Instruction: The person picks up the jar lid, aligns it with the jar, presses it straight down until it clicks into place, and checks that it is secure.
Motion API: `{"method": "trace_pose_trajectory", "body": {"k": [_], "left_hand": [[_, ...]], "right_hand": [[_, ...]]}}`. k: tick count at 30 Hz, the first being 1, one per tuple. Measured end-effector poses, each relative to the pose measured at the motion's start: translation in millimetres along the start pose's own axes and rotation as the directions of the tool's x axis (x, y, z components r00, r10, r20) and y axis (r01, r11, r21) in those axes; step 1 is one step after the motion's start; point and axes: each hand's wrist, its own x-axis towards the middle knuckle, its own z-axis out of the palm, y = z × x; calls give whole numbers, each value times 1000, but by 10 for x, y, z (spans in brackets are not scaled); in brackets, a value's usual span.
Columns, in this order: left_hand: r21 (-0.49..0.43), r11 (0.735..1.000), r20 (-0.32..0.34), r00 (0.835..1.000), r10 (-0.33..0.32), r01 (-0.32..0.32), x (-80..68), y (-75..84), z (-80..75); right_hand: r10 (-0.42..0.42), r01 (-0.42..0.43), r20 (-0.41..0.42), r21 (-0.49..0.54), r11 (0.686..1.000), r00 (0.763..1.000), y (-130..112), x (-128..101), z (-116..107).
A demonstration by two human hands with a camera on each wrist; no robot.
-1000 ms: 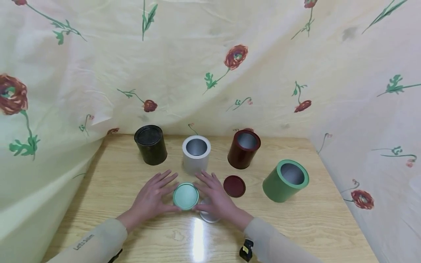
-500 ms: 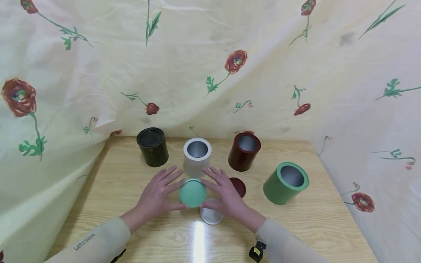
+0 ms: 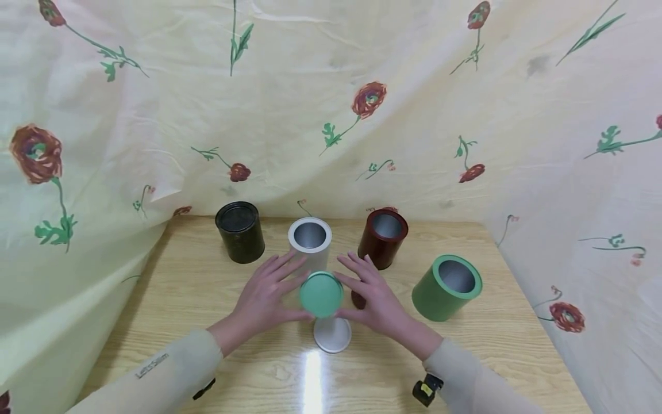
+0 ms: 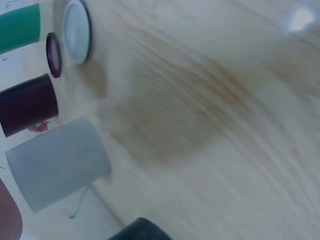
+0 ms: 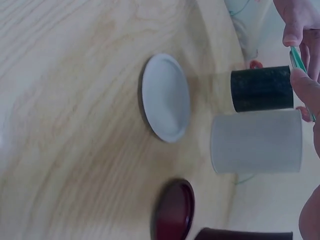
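Both hands hold a round green lid (image 3: 321,294) by its rim, one at each side. My left hand (image 3: 266,293) has thumb and forefinger at its left edge; my right hand (image 3: 376,298) has the same at its right edge. In the right wrist view the lid (image 5: 297,58) appears edge-on, well above the tabletop. Behind it stands an uncapped white can (image 3: 310,244), partly covered by the hands. A white lid (image 3: 332,336) lies on the table below the green one. The dark red lid (image 5: 174,210) is mostly hidden behind my right hand in the head view.
An open green can (image 3: 439,296) stands at the right, and an open dark red can (image 3: 380,244) at the back. A black can (image 3: 240,233) with its lid on stands back left. Flowered cloth (image 3: 289,115) hangs behind the wooden table (image 3: 170,299).
Both hands have lifted the green lid and carried it right and away from me, uncovering the white lid. My right hand now covers most of the dark red lid.
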Motion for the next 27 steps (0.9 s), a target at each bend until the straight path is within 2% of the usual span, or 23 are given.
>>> {"method": "trace_pose_trajectory", "body": {"k": [9,20,27], "left_hand": [[51,998,34,999,27,-29,394,60,-8],[22,998,95,994,57,-59,925,216,98],[5,999,200,979,34,-35,1254,373,175]], "right_hand": [[-29,29,-37,9,1000,999,177,18,-306],[20,-21,-41,-32,999,999,361,-80,-751],[54,-59,-55,-87,994,997,488,-213,-1011]]}}
